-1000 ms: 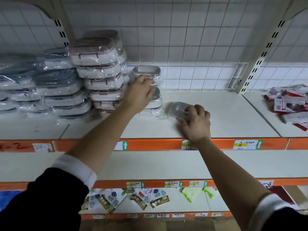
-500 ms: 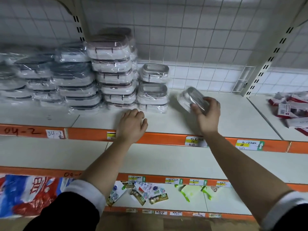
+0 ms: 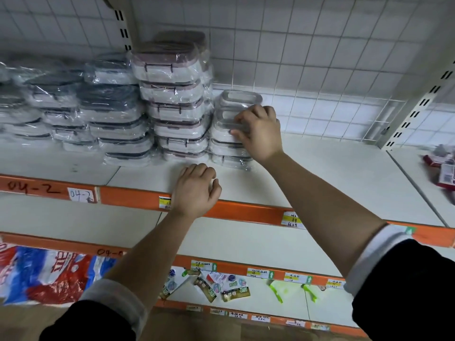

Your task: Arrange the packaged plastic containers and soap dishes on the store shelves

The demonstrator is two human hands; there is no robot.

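The right hand [image 3: 258,134] gripped a small wrapped box [image 3: 225,116] on top of the short pile [image 3: 225,153], just right of the tall pile [image 3: 177,107]. The left hand [image 3: 195,190] lay loose on the near edge of the shelf [image 3: 332,173], holding nothing. Next, probably: sit the box flat, then let go.

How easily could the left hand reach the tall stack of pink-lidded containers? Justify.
Probably easily: the left hand rests at the shelf edge, with bare shelf between it and the pink-lidded stack. The right hand grips a container on the smaller stack, off that path.
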